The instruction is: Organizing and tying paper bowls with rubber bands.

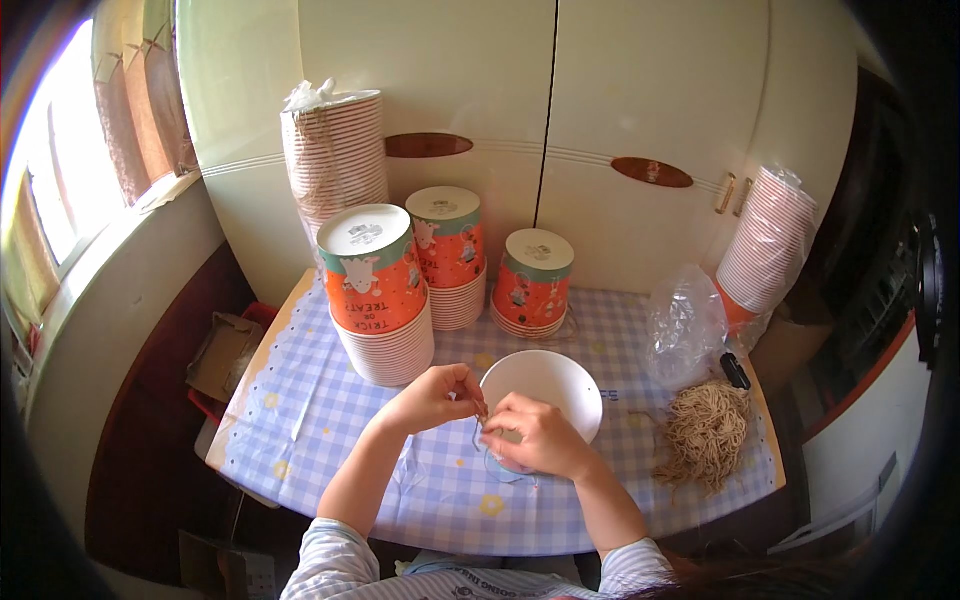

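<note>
A paper tub lies tipped on the table in front of me, its white inside facing up and toward me. At its left rim, my left hand pinches a thin tan cord between thumb and fingertips. Close beside it, my right hand also has its fingers closed at the cord, and it covers the tub's lower left side. Just how the cord meets the rim is hidden by my fingers. A loose bundle of beige cord rests at the table's right.
Upside-down stacks of orange and green tubs stand behind my hands. Taller plastic-wrapped stacks are at the back left and right. A clear plastic bag and a small black object sit by the cord bundle on the checked tablecloth.
</note>
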